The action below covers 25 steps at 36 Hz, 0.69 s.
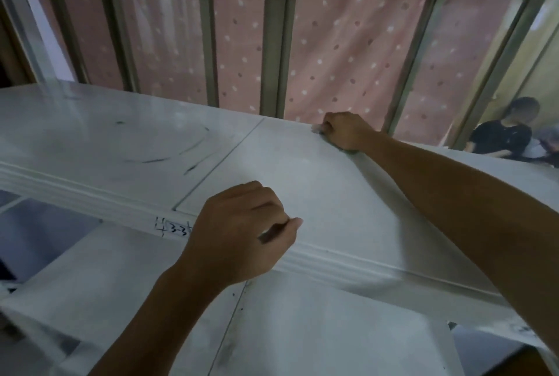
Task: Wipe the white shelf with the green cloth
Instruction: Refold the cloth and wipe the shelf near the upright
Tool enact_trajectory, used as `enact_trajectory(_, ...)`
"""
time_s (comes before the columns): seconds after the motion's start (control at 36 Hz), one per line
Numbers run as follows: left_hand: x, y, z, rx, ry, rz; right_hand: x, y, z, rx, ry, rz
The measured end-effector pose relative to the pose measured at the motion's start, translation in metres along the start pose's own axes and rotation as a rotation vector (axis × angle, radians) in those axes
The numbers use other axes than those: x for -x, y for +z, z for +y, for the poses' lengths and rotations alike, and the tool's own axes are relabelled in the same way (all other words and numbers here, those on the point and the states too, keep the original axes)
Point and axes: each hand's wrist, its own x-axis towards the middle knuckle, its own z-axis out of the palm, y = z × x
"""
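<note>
The green cloth [348, 150] was almost wholly hidden from me: only a thin greenish sliver showed under the heel of the right hand [343, 130], and a pale scrap poked out by the knuckles. That hand was balled into a fist around it, pressed down at the far edge of the white shelf [302, 176], right where the top met the window bars [276, 34]. The forearm ran back from there to the lower right of my view, casting a soft shadow along the surface.

The left hand [242, 233] sat at the near edge of the shelf top, fingers curled together, thumb against the forefinger, resting over the ribbed front moulding. I could not tell whether it held anything. Just left of it, black handwriting [174, 229] reading "3-3" marked the front edge.

The shelf top carried a straight seam [220, 164] running from back to front, and dark scuff marks [169, 152] arced across its left panel. A lower white panel [302, 330] lay below the moulding, nearer to me.

Behind the bars hung a pink curtain [348, 43] dotted with white and dark spots. At far right, beyond the shelf, a person in a dark shirt [502, 136] was seated.
</note>
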Motion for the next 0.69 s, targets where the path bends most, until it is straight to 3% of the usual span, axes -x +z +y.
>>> enact_trajectory(0.11, 0.002, -0.002, -0.001, 0.009, -0.024, 0.021, 0.011, -0.007, -0.064, -0.178, -0.347, 0.078)
enact_trajectory(0.25, 0.008, -0.014, -0.002, -0.028, -0.019, 0.099, 0.091, -0.037, -0.127, -0.368, -0.802, 0.043)
enact_trajectory(0.36, 0.014, -0.024, -0.008, -0.071, -0.019, 0.150, 0.128, -0.048, -0.140, -0.433, -0.982, 0.089)
enact_trajectory(0.47, 0.019, -0.033, -0.013, -0.082, -0.047, 0.142, 0.116, -0.045, -0.129, -0.412, -0.921, 0.126)
enact_trajectory(0.64, 0.028, -0.045, -0.019, -0.164, -0.095, 0.147, 0.047, -0.023, -0.114, -0.321, -0.278, 0.095)
enact_trajectory(0.69, 0.030, -0.048, -0.021, -0.187, -0.106, 0.147, 0.037, -0.019, -0.124, -0.245, -0.181, 0.057)
